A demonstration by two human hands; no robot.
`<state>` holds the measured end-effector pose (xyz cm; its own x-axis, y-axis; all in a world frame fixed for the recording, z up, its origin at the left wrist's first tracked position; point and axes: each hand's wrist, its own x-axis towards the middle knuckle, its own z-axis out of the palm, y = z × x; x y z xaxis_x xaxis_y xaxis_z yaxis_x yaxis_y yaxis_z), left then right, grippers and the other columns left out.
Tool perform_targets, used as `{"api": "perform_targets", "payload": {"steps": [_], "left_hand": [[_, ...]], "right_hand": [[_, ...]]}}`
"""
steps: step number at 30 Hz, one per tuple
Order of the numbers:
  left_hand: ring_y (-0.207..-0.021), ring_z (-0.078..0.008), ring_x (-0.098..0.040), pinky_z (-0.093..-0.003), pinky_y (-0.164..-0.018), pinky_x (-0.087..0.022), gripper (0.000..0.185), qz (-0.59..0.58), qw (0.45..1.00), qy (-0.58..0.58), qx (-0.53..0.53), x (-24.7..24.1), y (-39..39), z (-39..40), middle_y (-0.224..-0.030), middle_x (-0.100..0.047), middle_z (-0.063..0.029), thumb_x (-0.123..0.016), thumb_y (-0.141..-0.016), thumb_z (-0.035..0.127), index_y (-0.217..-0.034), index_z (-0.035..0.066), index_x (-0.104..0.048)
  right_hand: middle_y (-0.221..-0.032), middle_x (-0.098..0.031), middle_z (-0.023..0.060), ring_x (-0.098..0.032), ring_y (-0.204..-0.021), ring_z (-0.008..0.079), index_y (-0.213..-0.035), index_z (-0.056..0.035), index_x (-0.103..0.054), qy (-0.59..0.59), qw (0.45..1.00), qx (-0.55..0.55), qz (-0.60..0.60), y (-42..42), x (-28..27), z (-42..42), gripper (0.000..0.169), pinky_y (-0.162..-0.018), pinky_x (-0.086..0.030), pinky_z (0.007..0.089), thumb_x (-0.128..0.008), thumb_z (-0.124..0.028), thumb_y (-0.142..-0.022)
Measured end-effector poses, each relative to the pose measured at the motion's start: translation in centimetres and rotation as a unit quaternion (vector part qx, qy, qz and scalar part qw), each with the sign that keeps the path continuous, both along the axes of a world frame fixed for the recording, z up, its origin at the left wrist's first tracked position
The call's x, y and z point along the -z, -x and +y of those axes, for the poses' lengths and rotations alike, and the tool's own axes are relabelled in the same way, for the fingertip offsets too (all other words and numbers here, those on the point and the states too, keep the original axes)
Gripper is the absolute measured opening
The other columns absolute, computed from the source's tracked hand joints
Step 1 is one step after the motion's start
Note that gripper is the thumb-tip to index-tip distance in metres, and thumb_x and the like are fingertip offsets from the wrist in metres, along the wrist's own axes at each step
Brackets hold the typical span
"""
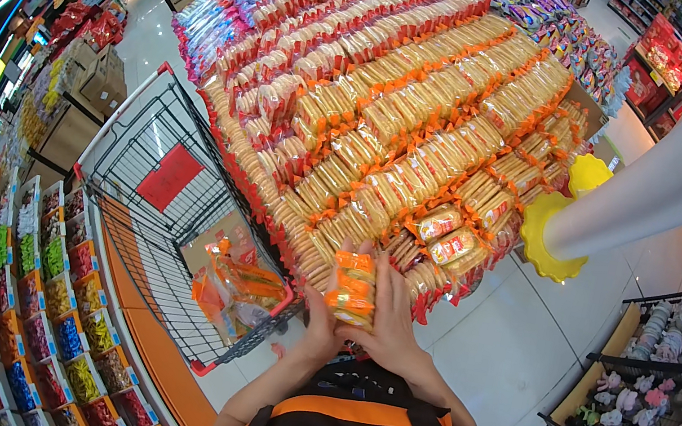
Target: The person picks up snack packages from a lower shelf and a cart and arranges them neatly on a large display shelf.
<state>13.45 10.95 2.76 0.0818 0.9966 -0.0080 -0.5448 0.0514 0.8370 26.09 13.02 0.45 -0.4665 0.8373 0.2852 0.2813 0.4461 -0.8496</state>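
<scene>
Between my two hands is a small stack of orange-wrapped crackers (354, 289), held low at the near corner of a large snack display. My left hand (321, 326) grips its left side, with the thumb along the edge. My right hand (393, 314) closes on it from the right, fingers pointing away from me. Just beyond, rows of crackers in clear and orange wrappers (419, 179) stand packed on edge. Two wrapped packs (453, 245) lie flat beside a gap in the rows, to the right of my hands. Darker brown wrapped biscuits (401, 250) show in that gap.
A wire shopping cart (131, 238) stands left of the display, with orange plastic packaging (238, 291) inside. Candy bins (59, 300) line the lower left. A white column with a roll of plastic bags (642, 191) rises on the right. A rack of small plush items (635, 408) stands lower right.
</scene>
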Motion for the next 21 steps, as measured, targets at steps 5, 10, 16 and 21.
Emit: {"api": "perform_targets", "payload": {"steps": [5,10,16,21], "left_hand": [[-0.145,-0.0233,-0.020,-0.0395,-0.118,-0.015,0.099,-0.064,0.998,0.019,0.000,0.3,-0.4,0.3,-0.159,-0.019,-0.0078,-0.021,-0.085,0.080,-0.154,0.010,-0.007],[-0.145,-0.0234,-0.022,-0.0393,-0.118,-0.016,0.101,-0.064,0.997,0.038,0.015,0.9,-0.6,1.2,-0.158,-0.021,-0.0073,-0.021,-0.084,0.082,-0.154,0.010,-0.010],[-0.145,-0.0260,-0.022,-0.0434,-0.117,-0.020,0.104,-0.077,0.992,0.059,0.082,1.9,0.2,1.4,-0.159,-0.019,-0.0102,-0.023,-0.082,0.083,-0.154,0.011,-0.005],[-0.144,-0.0318,-0.025,-0.0494,-0.114,-0.025,0.089,-0.062,0.996,0.034,0.060,-0.4,0.2,0.8,-0.158,-0.020,-0.0163,-0.025,-0.089,0.075,-0.155,0.018,-0.005]], "right_hand": [[-0.148,-0.020,0.0288,-0.028,-0.134,0.0475,-0.151,0.0029,0.003,-0.103,0.988,0.066,-0.097,0.3,-1.1,0.3,0.124,-0.108,-0.028,0.0514,-0.083,-0.035,-0.069],[-0.143,-0.026,0.0275,-0.035,-0.127,0.0470,-0.151,0.0032,-0.001,-0.059,0.992,0.059,-0.092,-0.2,-0.1,0.7,0.122,-0.106,-0.032,0.0509,-0.083,-0.034,-0.068],[-0.127,-0.044,0.0262,-0.045,-0.116,0.0415,-0.147,0.0070,-0.020,-0.137,0.971,0.153,-0.126,-1.7,-1.7,6.1,0.106,-0.097,-0.040,0.0476,-0.080,-0.039,-0.073],[-0.118,-0.051,0.0251,-0.049,-0.110,0.0385,-0.134,0.0082,-0.037,-0.175,0.902,0.345,-0.191,-7.7,-3.1,19.6,0.089,-0.092,-0.044,0.0446,-0.080,-0.039,-0.072]]}}
